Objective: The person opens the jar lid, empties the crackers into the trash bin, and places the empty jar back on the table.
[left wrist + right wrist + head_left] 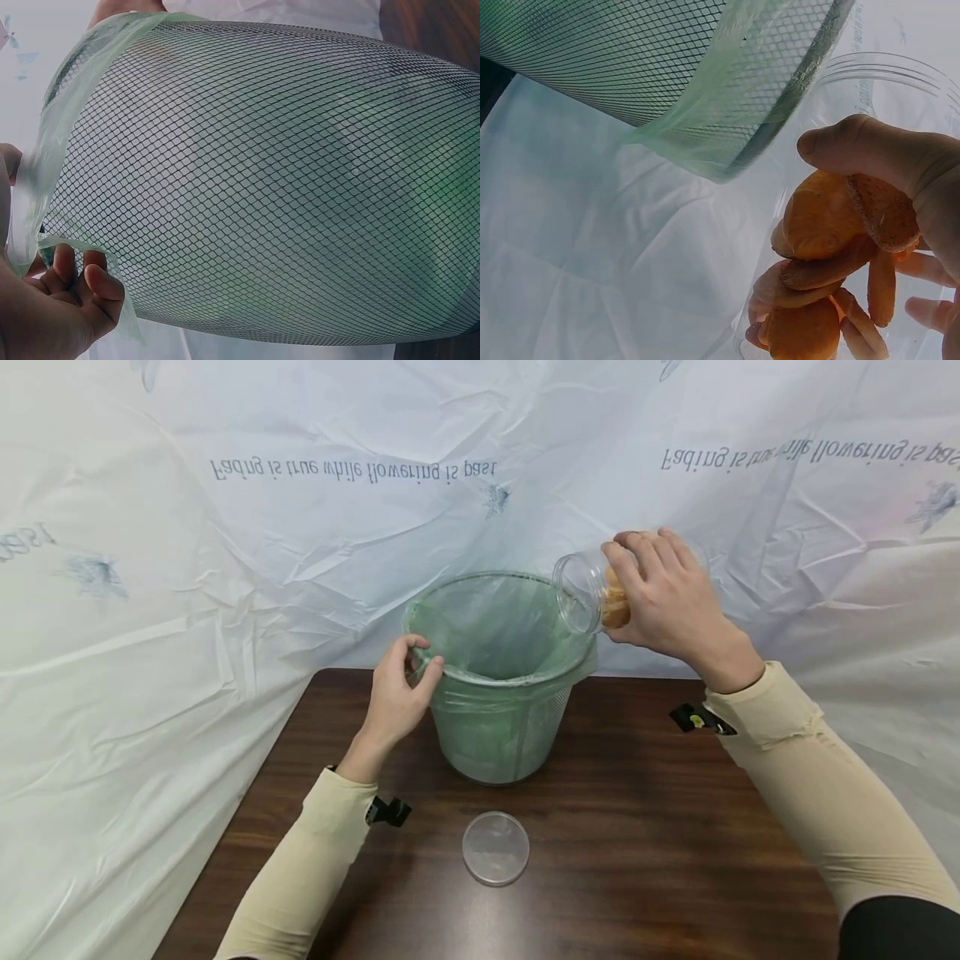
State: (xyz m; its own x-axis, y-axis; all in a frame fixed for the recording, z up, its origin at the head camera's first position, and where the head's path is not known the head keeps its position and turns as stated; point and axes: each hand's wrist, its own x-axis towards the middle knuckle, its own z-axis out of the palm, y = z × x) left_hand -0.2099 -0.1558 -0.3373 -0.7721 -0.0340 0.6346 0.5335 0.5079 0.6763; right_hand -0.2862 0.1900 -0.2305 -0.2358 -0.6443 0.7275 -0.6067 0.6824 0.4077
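A mesh trash can (542,727) stands on the table, lined with a thin green trash bag (487,700) folded over its rim. At the can's left side my left hand (393,697) grips the bag-covered rim, its curled fingers (105,285) at the bag's edge. My right hand (671,602) holds a clear plastic jar (576,589), tipped on its side with the open mouth over the right part of the rim. Orange-brown pieces (817,217), some round and some strip-like, lie inside the jar; their exact kind is unclear.
A clear round lid (495,849) lies flat on the dark wooden table (637,827), in front of the trash can. Behind the table hangs a white printed plastic sheet (300,543), which also runs along both sides.
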